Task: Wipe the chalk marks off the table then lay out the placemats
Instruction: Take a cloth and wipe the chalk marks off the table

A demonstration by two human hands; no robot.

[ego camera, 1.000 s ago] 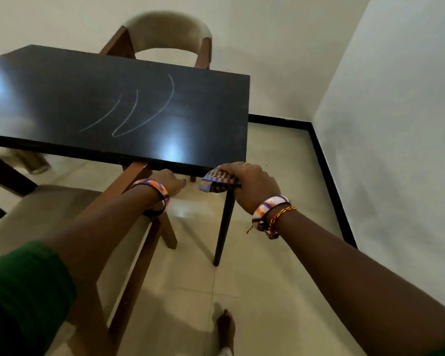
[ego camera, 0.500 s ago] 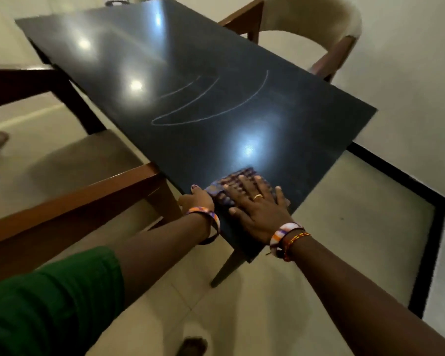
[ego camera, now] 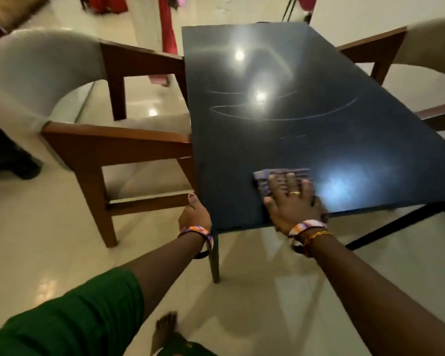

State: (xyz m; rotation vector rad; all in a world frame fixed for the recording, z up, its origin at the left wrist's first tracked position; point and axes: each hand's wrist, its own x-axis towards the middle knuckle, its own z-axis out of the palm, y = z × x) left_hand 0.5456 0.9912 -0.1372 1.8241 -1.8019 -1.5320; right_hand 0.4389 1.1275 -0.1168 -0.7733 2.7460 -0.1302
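Note:
The dark glossy table (ego camera: 229, 150) fills the middle of the view. White chalk marks (ego camera: 280, 110), long curved loops, cross its centre. A purple patterned cloth (ego camera: 280, 174) lies flat on the top near the front edge. My right hand (ego camera: 292, 204) presses down on it with fingers spread, a hand's length or more short of the chalk. My left hand (ego camera: 194, 214) is at the table's front left corner, thumb up against the edge; its fingers are hidden below the top. No placemats are in view.
A wooden chair with a pale padded back (ego camera: 62, 98) stands close against the table's left side. Another chair (ego camera: 421, 47) is at the far right. My bare foot (ego camera: 165, 327) is on the shiny tiled floor. Red fabric (ego camera: 167, 21) hangs behind the table.
My right hand brought the cloth from the table's edge up onto the top and flattened it there. My view swung round to the table's short end. My left hand stayed at the edge.

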